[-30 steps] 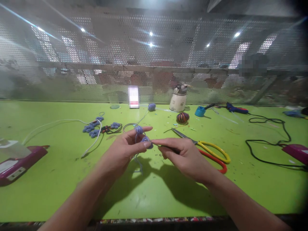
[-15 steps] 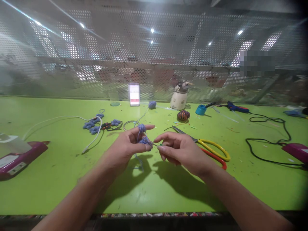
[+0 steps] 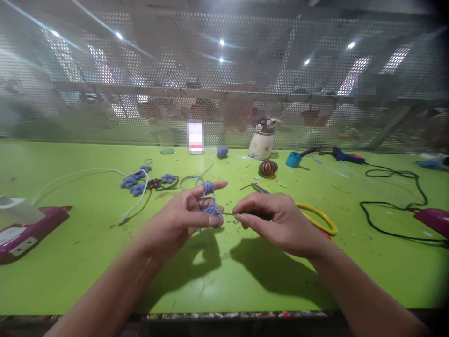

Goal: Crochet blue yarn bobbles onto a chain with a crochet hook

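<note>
My left hand [image 3: 185,208] pinches a small piece of blue-purple crochet [image 3: 213,214] between thumb and fingers. Yarn [image 3: 208,187] of the same colour is wound round its outstretched index finger. From there a strand runs back toward a small blue-purple yarn ball [image 3: 222,152]. My right hand [image 3: 271,217] is closed on a thin crochet hook [image 3: 228,214], whose tip end reaches the crochet piece; the rest of the hook is hidden by the fingers. Behind the right hand lie scissors [image 3: 321,217] with yellow and red handles, partly covered.
Blue crocheted flowers [image 3: 135,182] and a white cable [image 3: 142,199] lie at left, near a purple power strip [image 3: 38,229]. Toward the back stand a phone [image 3: 195,136], a white jar [image 3: 261,144], a multicoloured yarn ball [image 3: 268,168] and a blue container [image 3: 293,159]. A glue gun [image 3: 347,156] lies right.
My right hand has moved a little right, drawing the hook away from the left hand and covering more of the scissors. The left hand has barely moved and keeps hold of the crochet piece.
</note>
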`<state>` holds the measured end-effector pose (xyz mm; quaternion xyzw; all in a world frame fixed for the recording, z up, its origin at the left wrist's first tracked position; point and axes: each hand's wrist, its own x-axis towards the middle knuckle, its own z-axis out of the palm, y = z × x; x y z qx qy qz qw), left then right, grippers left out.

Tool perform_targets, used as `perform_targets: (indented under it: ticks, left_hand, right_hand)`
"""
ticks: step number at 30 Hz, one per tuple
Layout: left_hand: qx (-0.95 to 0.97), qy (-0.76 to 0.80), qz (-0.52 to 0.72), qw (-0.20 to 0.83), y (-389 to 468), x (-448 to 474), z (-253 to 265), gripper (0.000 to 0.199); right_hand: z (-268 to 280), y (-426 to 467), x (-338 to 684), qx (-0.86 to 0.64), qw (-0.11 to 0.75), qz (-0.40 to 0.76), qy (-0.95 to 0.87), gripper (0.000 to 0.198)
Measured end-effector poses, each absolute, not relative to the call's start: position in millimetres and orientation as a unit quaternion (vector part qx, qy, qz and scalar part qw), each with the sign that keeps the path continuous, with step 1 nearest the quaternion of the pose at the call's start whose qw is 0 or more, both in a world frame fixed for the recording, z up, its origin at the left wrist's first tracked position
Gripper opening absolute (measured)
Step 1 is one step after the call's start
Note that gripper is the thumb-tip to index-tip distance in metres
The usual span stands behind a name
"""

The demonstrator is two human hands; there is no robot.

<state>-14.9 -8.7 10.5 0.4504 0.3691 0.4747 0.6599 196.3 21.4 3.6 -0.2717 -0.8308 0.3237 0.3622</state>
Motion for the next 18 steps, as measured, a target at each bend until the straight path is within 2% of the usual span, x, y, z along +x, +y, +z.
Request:
perform_targets:
  ticks: [6, 18]
  left_hand:
    - [0.460, 0.334, 0.474, 0.672, -11, -19, 11, 0.068]
    - [0.458, 0.247, 0.465, 0.716, -9, -22, 6, 0.060]
  right_hand:
    - [10, 20, 201, -0.239, 0.377, 0.255, -0.858, 0.005]
    - [16, 16, 205, -0.209, 0.384, 0.218, -0.872, 0.005]
